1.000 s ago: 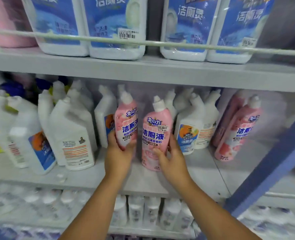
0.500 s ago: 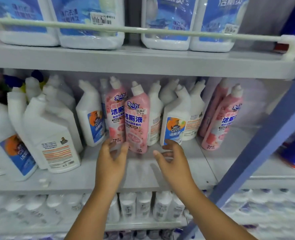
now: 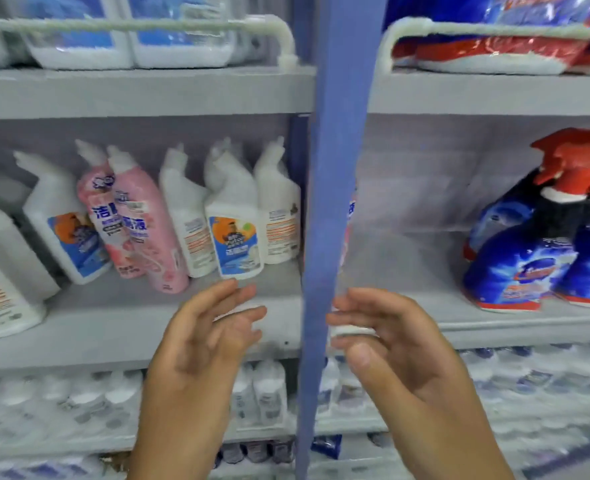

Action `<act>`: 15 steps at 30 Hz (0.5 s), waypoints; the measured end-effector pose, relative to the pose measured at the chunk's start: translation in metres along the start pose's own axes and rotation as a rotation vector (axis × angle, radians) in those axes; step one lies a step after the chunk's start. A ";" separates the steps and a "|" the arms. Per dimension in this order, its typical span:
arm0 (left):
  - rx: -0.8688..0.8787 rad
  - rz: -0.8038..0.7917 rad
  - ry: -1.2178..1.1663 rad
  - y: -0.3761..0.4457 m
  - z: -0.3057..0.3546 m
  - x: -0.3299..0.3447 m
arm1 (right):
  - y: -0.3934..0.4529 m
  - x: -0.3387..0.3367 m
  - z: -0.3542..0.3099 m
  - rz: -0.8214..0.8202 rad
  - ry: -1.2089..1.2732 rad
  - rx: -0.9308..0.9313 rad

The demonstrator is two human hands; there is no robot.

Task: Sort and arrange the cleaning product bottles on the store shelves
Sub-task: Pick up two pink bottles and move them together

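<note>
Two pink bottles lean side by side on the middle shelf, tilted to the left among white angled-neck bottles. My left hand hovers in front of the shelf edge below the white bottles, fingers relaxed, holding nothing. My right hand floats just right of the blue upright post, fingers loosely bent, with nothing gripped. Neither hand touches a bottle. A further pink bottle is mostly hidden behind the post.
Blue spray bottles with red triggers stand on the right bay's shelf. Large white jugs sit behind a rail on the top shelf. Rows of small white bottles fill the lower shelf. Bare shelf lies between the post and the spray bottles.
Both hands let go of the two pink bottles and drew back from the shelf. The view swung right, bringing the blue post and the spray bottles into sight.
</note>
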State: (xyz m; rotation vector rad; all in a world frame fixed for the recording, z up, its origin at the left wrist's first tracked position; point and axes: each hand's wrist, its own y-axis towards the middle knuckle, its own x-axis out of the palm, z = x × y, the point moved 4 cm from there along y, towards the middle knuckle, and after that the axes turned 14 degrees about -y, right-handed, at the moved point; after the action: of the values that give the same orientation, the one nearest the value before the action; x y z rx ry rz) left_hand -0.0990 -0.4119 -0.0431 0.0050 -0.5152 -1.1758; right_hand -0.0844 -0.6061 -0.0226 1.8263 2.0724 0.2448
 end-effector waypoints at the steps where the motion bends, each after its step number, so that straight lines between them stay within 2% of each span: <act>1: 0.021 0.009 -0.005 -0.007 -0.002 0.016 | 0.005 -0.023 0.005 0.025 -0.001 0.001; 5: -0.010 -0.049 0.002 -0.029 -0.025 0.089 | 0.043 -0.096 0.037 0.058 -0.046 0.009; 9: 0.003 -0.091 0.032 -0.032 -0.042 0.153 | 0.093 -0.127 0.065 0.019 -0.110 0.034; 15: 0.040 0.197 0.181 0.038 -0.105 0.173 | 0.153 -0.131 0.105 -0.041 -0.140 0.078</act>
State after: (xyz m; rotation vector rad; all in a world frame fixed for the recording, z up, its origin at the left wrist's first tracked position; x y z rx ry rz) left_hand 0.0246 -0.5765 -0.0598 0.0923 -0.3706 -0.9621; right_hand 0.1089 -0.7237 -0.0429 1.7885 2.0459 0.0241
